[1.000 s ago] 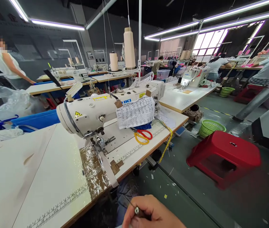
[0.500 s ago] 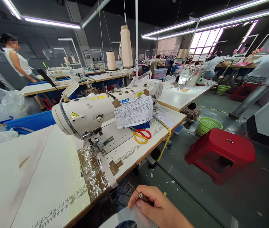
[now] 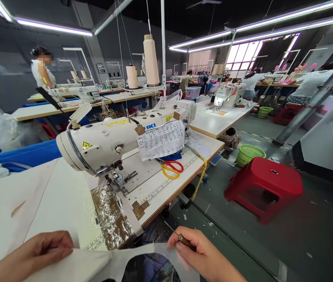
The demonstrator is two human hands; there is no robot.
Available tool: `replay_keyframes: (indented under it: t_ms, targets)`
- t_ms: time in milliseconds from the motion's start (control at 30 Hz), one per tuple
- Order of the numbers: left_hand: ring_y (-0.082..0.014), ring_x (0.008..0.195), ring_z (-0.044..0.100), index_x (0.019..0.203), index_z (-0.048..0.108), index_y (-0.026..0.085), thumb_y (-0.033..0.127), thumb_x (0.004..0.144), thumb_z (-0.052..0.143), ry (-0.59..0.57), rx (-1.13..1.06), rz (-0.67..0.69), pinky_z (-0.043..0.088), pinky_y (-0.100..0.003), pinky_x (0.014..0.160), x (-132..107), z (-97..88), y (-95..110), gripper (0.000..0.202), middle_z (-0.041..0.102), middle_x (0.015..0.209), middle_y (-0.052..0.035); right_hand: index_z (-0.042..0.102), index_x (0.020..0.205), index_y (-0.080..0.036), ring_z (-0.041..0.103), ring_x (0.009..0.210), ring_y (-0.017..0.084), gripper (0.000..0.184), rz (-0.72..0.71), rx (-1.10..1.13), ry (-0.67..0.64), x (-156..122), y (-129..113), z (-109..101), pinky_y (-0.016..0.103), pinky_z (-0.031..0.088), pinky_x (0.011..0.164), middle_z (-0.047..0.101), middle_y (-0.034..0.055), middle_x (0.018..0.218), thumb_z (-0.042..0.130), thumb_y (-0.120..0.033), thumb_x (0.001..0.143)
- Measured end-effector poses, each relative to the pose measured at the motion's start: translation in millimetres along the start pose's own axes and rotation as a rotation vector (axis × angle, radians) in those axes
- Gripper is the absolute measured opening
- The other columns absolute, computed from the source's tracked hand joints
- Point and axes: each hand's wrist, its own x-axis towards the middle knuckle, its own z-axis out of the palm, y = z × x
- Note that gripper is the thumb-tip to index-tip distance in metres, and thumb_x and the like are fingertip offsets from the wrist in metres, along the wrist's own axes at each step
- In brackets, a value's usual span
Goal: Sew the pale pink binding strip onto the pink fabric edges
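Note:
My left hand (image 3: 47, 250) is closed on the edge of a white fabric piece (image 3: 93, 260) at the bottom of the view. The piece has a large rounded opening, with dark cloth showing through it. My right hand (image 3: 197, 250) is wrapped round an awl (image 3: 184, 240), its thin metal point towards the upper left. Its fingertips also touch the right part of the white fabric; how firmly I cannot tell. Beyond my hands stands a white sewing machine (image 3: 96, 145), with a handwritten paper sheet (image 3: 162, 140) stuck to its arm.
Red-and-yellow-handled scissors (image 3: 171, 168) and a yellow tape measure (image 3: 201, 176) lie on the machine table (image 3: 66, 196). On the floor to the right are a red stool (image 3: 269, 180) and a green basket (image 3: 250, 154). Several people are farther back among other machines.
My left hand has come into view at lower left, holding the white fabric, which is now spread between both hands. The view has shifted slightly; the person at far left has turned.

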Motion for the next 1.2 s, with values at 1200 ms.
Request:
replay_keyframes:
  t_ms: [1200]
  targets:
    - [-0.0325,0.132,0.05,0.141,0.049,0.014,0.05,0.101,0.031,0.727,0.942,0.67,0.046,-0.05,0.105,59,40.5,3,0.057,0.054,0.143,-0.0142,0.073,0.102,-0.02,0.057,0.076,0.018,0.032,0.159,-0.315,-0.094,2,-9,16,0.026,0.045,0.069,0.067,0.004,0.084,0.044,-0.029,0.094]
